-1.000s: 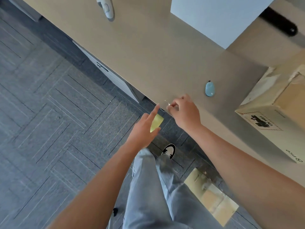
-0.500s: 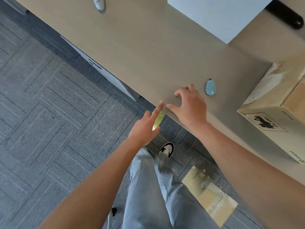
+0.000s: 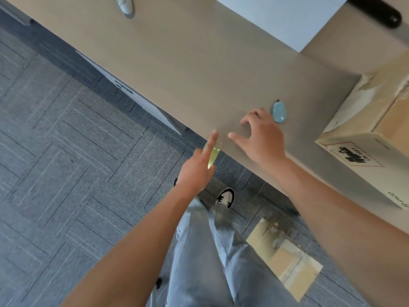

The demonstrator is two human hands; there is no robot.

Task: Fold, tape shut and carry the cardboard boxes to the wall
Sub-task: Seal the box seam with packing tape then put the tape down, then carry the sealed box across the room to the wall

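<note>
Head view, looking down over the front edge of a beige table (image 3: 199,69) that runs from upper left to lower right of the frame.

Left hand (image 3: 195,168), centre frame: index finger extended to the table edge, a strip of clear yellowish tape (image 3: 213,155) lying along the finger and hanging below the edge. Upper end of the strip touches the edge. Whether the thumb pinches the strip: cannot tell, thumb side hidden.

Right hand (image 3: 262,138), just right of the left: palm down over the tabletop, fingers spread and lightly bent, thumb tip near the table edge close to the tape's upper end. Grasps nothing.

Small light-blue oval object (image 3: 279,111) on the table, just beside the right hand's knuckles, upper right of it; looks like a small cutter, not certain.

Cardboard box (image 3: 374,134) on the table, right edge of frame, printed with a black hazard-style mark in a red dashed border; top seam shows tape. Well apart from both hands.

Second, flattened cardboard box (image 3: 285,258) on the grey carpet (image 3: 66,151), lower right, beside the person's jeans leg (image 3: 205,262).

White box (image 3: 287,16) at the top of the frame, on the table. White handheld device (image 3: 125,4) at top edge, left of it, partly cut off. Black cylindrical object (image 3: 376,11) in the upper right corner.

One black-and-white shoe (image 3: 225,197) below the table edge.
</note>
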